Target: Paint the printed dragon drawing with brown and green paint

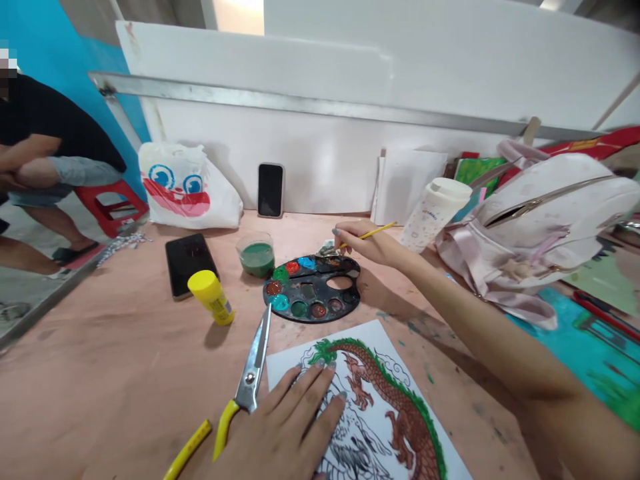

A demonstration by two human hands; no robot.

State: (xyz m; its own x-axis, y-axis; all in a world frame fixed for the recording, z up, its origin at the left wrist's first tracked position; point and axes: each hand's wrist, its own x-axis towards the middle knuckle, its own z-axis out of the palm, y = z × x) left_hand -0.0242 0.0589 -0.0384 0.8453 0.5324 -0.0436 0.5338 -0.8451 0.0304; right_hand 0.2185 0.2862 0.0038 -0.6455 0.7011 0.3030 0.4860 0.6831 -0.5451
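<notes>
My left hand [295,420] lies flat with fingers spread on a sheet of paper [373,337], which bears a dragon drawing partly painted brown and green. In my right hand [363,241] is a thin yellow paintbrush [377,231]; its tip is hidden behind the fingers. That hand is above the far edge of a black paint palette [313,293] with several coloured wells, close to a crumpled whitish scrap [327,248]. Left of the palette stands a clear cup of green water [257,257]. Yellow-handled scissors [250,377] lie partly under my left hand.
A yellow glue stick [213,297] stands by a dark phone [190,263]. Another phone [271,191] leans on the back board beside a white plastic bag [185,187]. At right are a white tumbler [435,210] and a pale backpack [545,220]. A person [55,140] sits at far left.
</notes>
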